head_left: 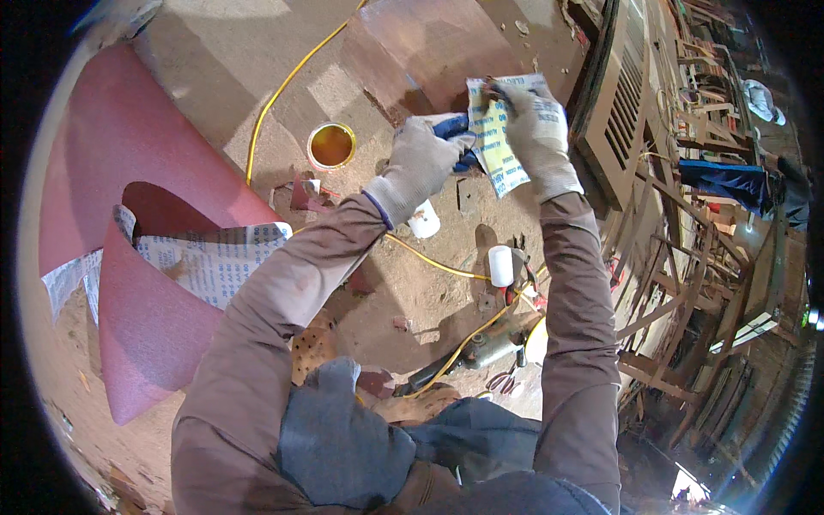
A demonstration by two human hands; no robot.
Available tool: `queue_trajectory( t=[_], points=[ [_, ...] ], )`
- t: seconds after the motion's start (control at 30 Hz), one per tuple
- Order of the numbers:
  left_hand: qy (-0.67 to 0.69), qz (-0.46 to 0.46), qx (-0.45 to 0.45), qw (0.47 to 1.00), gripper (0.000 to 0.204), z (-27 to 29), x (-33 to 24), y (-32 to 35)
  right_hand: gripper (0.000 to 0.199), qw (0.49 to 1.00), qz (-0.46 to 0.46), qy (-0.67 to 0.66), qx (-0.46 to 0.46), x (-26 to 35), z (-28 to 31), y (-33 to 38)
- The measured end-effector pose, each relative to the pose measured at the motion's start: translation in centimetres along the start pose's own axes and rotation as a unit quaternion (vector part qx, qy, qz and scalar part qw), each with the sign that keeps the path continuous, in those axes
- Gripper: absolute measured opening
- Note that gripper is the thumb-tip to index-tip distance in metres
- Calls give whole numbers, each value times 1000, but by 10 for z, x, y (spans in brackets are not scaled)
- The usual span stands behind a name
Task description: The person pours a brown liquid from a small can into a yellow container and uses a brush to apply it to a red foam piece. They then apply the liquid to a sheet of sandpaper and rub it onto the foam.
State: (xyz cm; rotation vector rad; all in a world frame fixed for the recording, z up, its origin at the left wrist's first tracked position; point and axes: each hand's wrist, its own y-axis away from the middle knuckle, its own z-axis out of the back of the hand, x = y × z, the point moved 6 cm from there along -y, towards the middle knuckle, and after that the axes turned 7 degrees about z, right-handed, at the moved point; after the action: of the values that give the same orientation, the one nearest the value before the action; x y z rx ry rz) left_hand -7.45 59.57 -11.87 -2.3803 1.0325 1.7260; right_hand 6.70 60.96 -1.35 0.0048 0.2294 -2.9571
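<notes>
A piece of sandpaper (491,142), its pale yellow printed backing facing up, is held out in front of me. My right hand (536,129), in a light work glove, grips it along the right side with the fingers bent over its upper part. My left hand (425,159), gloved in grey with blue showing at the fingers, is closed at the sheet's left edge. Its fingertips are partly hidden there. Left of my arms lies a large curled sheet of reddish sandpaper (142,163), showing its white printed backing inside the curl.
An open can of amber liquid (331,146) stands beyond my left forearm. A yellow cord (270,99) crosses the ground towards a power tool (489,348). White cylinders (500,266) lie between my arms. A flat brown board (429,51) is ahead; a louvred wooden panel (622,103) stands at right, by stacked timber.
</notes>
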Motion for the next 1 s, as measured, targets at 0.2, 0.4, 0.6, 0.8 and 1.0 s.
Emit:
queue_trajectory(
  t=[0.2, 0.4, 0.6, 0.8, 1.0],
  points=[
    [15, 24, 2, 1000, 24, 3, 0, 1, 30, 993, 99, -53, 16, 42, 3, 6],
    [-32, -9, -18, 999, 27, -1, -4, 1, 26, 994, 97, 30, -27, 13, 6, -5],
    [-17, -16, -30, 999, 26, 0, -11, 8, 40, 983, 171, 43, 45, 43, 2, 5],
    [-38, -22, -47, 998, 27, -4, -4, 3, 36, 996, -69, 25, 60, -32, 1, -1],
    [37, -12, -35, 999, 28, -4, -6, 10, 34, 988, 14, 150, 45, -56, -6, 6]
  ],
)
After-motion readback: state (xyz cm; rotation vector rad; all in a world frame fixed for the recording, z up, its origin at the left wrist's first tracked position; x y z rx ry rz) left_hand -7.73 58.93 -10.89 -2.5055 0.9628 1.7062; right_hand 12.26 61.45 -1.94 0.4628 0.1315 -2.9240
